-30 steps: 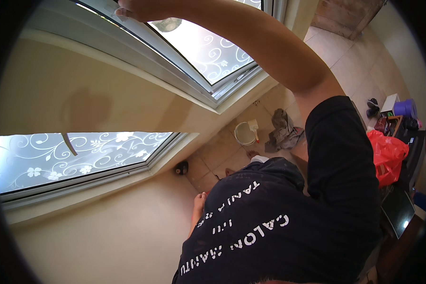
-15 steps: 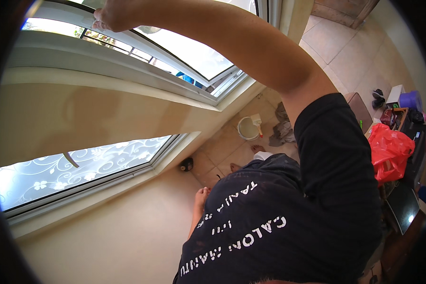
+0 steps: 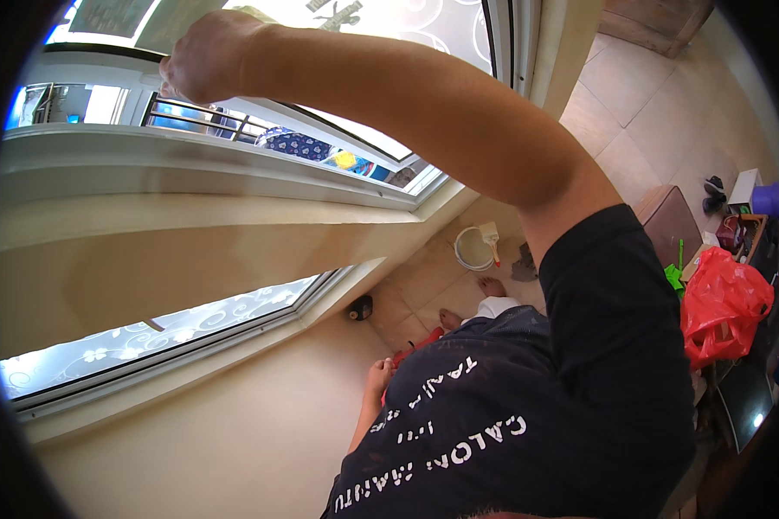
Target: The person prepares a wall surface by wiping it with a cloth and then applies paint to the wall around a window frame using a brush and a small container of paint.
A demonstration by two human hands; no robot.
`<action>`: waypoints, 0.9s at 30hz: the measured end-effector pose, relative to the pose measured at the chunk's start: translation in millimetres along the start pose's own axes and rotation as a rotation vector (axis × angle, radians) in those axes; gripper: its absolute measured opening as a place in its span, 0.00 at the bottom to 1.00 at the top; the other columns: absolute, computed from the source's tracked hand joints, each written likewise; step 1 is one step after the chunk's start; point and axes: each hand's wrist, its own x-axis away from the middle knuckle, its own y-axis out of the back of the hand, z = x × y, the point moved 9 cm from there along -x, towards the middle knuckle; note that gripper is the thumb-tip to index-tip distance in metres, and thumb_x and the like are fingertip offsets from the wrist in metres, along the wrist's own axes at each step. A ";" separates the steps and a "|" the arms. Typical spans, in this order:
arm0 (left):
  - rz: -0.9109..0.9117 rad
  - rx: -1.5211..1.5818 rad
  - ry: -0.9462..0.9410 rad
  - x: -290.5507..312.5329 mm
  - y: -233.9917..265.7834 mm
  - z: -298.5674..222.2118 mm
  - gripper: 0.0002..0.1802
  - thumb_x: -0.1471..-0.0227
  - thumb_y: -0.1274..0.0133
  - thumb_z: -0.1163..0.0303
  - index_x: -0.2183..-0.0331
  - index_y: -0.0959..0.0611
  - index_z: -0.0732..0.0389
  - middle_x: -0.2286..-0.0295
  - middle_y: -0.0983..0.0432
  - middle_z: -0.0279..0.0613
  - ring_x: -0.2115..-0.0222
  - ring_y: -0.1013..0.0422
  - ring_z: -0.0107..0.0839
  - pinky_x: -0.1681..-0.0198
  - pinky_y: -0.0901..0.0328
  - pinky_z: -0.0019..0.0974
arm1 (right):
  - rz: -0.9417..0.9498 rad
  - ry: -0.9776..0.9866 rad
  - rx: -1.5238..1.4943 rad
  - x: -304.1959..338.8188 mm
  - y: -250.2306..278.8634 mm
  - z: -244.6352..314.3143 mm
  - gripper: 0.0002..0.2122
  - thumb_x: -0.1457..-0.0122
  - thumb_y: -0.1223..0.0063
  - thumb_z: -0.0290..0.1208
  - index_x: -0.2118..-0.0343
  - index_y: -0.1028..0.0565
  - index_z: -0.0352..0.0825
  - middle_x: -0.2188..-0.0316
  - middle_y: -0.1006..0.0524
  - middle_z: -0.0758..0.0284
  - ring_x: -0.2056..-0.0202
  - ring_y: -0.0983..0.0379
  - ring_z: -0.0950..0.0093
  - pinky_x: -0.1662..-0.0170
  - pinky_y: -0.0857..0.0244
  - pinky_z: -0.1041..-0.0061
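My right arm reaches up across the view to an outward-tilted window sash (image 3: pixel 363 138). Its hand (image 3: pixel 212 59) is closed, with the fingers curled at the sash's lower edge. My left hand (image 3: pixel 379 374) is low beside my dark T-shirt (image 3: pixel 459 406), its fingers closed round something red (image 3: pixel 411 348) with a dark part. My body hides most of that red thing. Below on the tiles is a pale round bucket (image 3: pixel 472 251), and a white brush (image 3: pixel 489 233) with a red tip lies at its rim.
A lower window with floral frosted glass (image 3: pixel 173 333) is set in the cream wall. A grey cloth (image 3: pixel 524 264) and a small dark round object (image 3: pixel 360 307) are on the floor. At right are a red plastic bag (image 3: pixel 727 303), a purple tub (image 3: pixel 766 200) and a brown cushioned seat (image 3: pixel 669 223).
The view has shifted, and more of the outdoors shows through the opening. My right hand stays at the sash edge. The red thing by my left hand has come into sight.
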 end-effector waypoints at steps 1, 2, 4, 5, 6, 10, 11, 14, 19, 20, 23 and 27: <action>-0.002 -0.012 -0.016 -2.6 3.6 -3.1 0.23 0.41 0.52 0.55 0.63 0.19 0.68 0.72 0.19 0.47 0.71 0.23 0.34 0.63 0.31 0.36 | -0.017 0.017 0.013 -1.5 2.0 -2.3 0.16 0.33 0.62 0.41 0.50 0.26 0.42 0.56 0.21 0.72 0.53 0.25 0.72 0.52 0.30 0.67; -0.003 -0.040 -0.006 -0.6 2.8 -7.7 0.23 0.41 0.52 0.55 0.63 0.19 0.68 0.72 0.19 0.48 0.70 0.23 0.34 0.63 0.31 0.36 | -0.023 0.041 0.023 -3.1 -4.0 -0.8 0.16 0.33 0.61 0.41 0.49 0.26 0.43 0.57 0.21 0.73 0.54 0.24 0.72 0.52 0.30 0.67; -0.002 -0.106 0.003 4.9 4.7 -36.4 0.23 0.41 0.52 0.55 0.62 0.18 0.68 0.71 0.19 0.48 0.69 0.22 0.35 0.62 0.31 0.36 | -0.011 0.071 0.109 -2.6 -9.7 -0.3 0.14 0.35 0.58 0.37 0.50 0.26 0.42 0.60 0.20 0.74 0.57 0.23 0.72 0.58 0.28 0.67; 0.002 -0.117 -0.007 4.7 4.5 -40.3 0.23 0.41 0.52 0.54 0.62 0.18 0.67 0.70 0.19 0.48 0.68 0.23 0.35 0.61 0.31 0.36 | 0.004 0.081 0.122 -2.5 -9.0 3.1 0.14 0.35 0.58 0.36 0.51 0.26 0.42 0.60 0.19 0.73 0.58 0.22 0.72 0.59 0.28 0.67; 0.005 -0.127 -0.017 4.5 3.7 -43.5 0.23 0.41 0.53 0.54 0.61 0.18 0.67 0.70 0.19 0.48 0.67 0.23 0.36 0.60 0.31 0.37 | 0.019 0.091 0.135 -1.9 -8.7 6.6 0.13 0.36 0.57 0.35 0.51 0.26 0.42 0.60 0.19 0.73 0.58 0.22 0.72 0.60 0.27 0.67; -0.020 -0.175 -0.075 -7.7 5.3 -40.7 0.24 0.41 0.53 0.53 0.60 0.18 0.66 0.67 0.19 0.50 0.63 0.23 0.40 0.58 0.32 0.39 | 0.047 0.122 0.106 4.3 -2.4 9.4 0.12 0.38 0.55 0.29 0.53 0.26 0.39 0.62 0.19 0.71 0.62 0.21 0.70 0.64 0.27 0.69; -0.020 -0.170 -0.100 -9.0 4.9 -46.8 0.24 0.41 0.53 0.53 0.60 0.18 0.66 0.67 0.19 0.52 0.62 0.24 0.42 0.57 0.32 0.40 | 0.035 0.118 0.105 6.7 -1.7 7.7 0.12 0.38 0.54 0.28 0.53 0.26 0.38 0.62 0.19 0.71 0.63 0.21 0.70 0.65 0.27 0.69; -0.007 -0.157 -0.127 -4.7 6.5 -78.3 0.24 0.41 0.53 0.52 0.59 0.19 0.66 0.65 0.20 0.55 0.60 0.24 0.45 0.56 0.32 0.41 | 0.008 0.116 0.096 10.5 -0.5 4.3 0.11 0.39 0.54 0.28 0.54 0.26 0.36 0.63 0.19 0.69 0.63 0.21 0.70 0.66 0.27 0.70; 0.013 -0.221 -0.069 6.0 0.9 -88.0 0.25 0.42 0.52 0.52 0.59 0.19 0.66 0.65 0.20 0.55 0.60 0.24 0.46 0.56 0.33 0.41 | 0.009 0.139 0.119 7.8 -4.1 6.2 0.12 0.41 0.51 0.26 0.54 0.26 0.35 0.63 0.19 0.67 0.64 0.21 0.69 0.66 0.27 0.69; 0.015 -0.237 -0.042 5.8 0.2 -83.7 0.25 0.41 0.52 0.52 0.59 0.19 0.66 0.65 0.20 0.55 0.60 0.24 0.45 0.56 0.32 0.41 | -0.002 0.135 0.107 4.5 -3.1 6.3 0.12 0.41 0.51 0.26 0.54 0.26 0.35 0.63 0.19 0.67 0.64 0.21 0.68 0.67 0.27 0.68; 0.021 -0.232 0.005 5.6 -5.1 -67.8 0.24 0.41 0.52 0.52 0.60 0.19 0.66 0.65 0.20 0.54 0.61 0.24 0.45 0.57 0.32 0.41 | 0.027 0.060 -0.106 -2.3 -6.6 0.6 0.09 0.40 0.48 0.27 0.57 0.26 0.34 0.64 0.21 0.64 0.62 0.23 0.65 0.63 0.29 0.66; 0.023 -0.138 -0.008 6.3 -11.0 -56.3 0.24 0.41 0.52 0.52 0.61 0.19 0.67 0.66 0.19 0.53 0.61 0.24 0.45 0.57 0.32 0.41 | 0.000 0.055 -0.062 -10.4 -13.2 -0.9 0.08 0.40 0.49 0.29 0.60 0.23 0.35 0.64 0.20 0.65 0.61 0.23 0.66 0.61 0.29 0.67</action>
